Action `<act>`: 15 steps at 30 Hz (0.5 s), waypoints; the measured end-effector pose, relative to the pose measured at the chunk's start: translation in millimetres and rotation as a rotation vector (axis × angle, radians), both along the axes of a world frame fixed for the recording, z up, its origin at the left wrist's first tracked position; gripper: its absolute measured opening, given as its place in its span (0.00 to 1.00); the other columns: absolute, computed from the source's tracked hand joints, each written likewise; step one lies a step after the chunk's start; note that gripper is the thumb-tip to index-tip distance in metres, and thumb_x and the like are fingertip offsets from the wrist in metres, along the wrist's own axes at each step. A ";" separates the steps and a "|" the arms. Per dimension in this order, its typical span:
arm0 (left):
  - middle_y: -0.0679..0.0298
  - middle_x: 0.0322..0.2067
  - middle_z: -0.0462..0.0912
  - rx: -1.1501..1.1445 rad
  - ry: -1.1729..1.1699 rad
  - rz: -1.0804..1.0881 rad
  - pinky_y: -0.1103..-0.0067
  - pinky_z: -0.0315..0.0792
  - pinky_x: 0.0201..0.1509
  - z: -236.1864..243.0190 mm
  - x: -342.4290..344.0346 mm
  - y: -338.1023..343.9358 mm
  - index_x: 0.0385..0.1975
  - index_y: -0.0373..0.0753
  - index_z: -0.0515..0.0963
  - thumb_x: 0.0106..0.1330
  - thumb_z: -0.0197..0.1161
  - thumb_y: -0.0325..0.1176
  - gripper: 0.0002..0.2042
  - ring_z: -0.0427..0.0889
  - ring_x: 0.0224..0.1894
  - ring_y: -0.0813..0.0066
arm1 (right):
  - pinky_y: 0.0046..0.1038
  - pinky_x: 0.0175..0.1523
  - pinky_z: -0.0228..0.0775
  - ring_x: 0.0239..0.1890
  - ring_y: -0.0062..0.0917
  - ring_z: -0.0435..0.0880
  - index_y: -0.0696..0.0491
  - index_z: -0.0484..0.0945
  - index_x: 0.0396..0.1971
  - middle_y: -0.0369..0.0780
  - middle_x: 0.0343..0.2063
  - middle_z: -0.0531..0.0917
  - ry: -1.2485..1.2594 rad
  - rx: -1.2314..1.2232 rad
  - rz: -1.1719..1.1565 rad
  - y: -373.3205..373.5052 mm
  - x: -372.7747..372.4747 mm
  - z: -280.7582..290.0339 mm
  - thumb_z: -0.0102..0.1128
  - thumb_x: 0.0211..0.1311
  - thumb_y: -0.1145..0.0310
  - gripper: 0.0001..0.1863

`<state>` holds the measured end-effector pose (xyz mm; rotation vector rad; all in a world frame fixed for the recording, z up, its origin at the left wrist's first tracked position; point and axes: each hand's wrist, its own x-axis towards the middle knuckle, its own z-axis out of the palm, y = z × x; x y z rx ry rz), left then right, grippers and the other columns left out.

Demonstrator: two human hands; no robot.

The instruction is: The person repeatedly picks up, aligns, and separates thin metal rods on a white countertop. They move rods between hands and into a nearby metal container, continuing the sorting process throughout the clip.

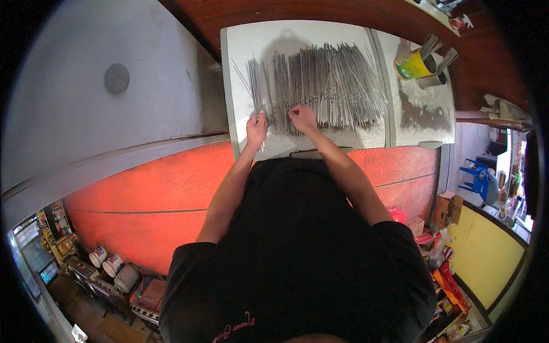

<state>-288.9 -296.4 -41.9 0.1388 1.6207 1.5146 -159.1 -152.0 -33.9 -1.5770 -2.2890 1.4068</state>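
A wide layer of thin metal skewers (331, 80) lies side by side on a white tabletop (297, 31), pointing away from me. At its left, my left hand (257, 128) is closed around a small bunch of skewers (254, 86). Their long ends fan out slightly beyond my fingers, and short ends stick out below the hand. My right hand (304, 118) rests over the near left part of the layer, thumb and fingers pinched together. What lies between those fingertips is too small to make out.
Right of the layer, a yellow-green can (414, 66) and a metal can (432, 81), both tipped, hold more skewers. A large grey panel with a round knob (116, 78) stands on the left. Brown wood (331, 10) borders the far side. Boxes (447, 208) sit at lower right.
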 end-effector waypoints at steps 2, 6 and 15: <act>0.74 0.15 0.66 -0.032 0.028 -0.033 0.83 0.56 0.14 1.1 0.4 3.3 0.24 0.44 0.67 0.75 0.55 0.46 0.17 0.63 0.15 0.85 | 0.39 0.43 0.78 0.35 0.40 0.87 0.54 0.85 0.33 0.46 0.29 0.86 0.076 -0.048 -0.011 -14.4 -2.8 19.5 0.62 0.56 0.62 0.11; 0.74 0.15 0.66 -0.041 -0.003 -0.054 0.83 0.55 0.13 6.9 2.8 13.5 0.25 0.45 0.67 0.74 0.56 0.44 0.15 0.63 0.15 0.85 | 0.38 0.42 0.78 0.33 0.38 0.87 0.55 0.85 0.29 0.44 0.27 0.87 0.119 0.210 0.083 -30.1 -17.2 -10.6 0.61 0.56 0.63 0.11; 0.74 0.16 0.67 -0.142 0.036 -0.057 0.83 0.57 0.16 -1.2 -6.1 7.0 0.23 0.44 0.69 0.73 0.58 0.45 0.16 0.64 0.15 0.85 | 0.46 0.45 0.77 0.39 0.50 0.84 0.56 0.83 0.30 0.51 0.32 0.85 -0.003 0.290 0.154 -10.9 -16.8 -15.9 0.60 0.59 0.65 0.10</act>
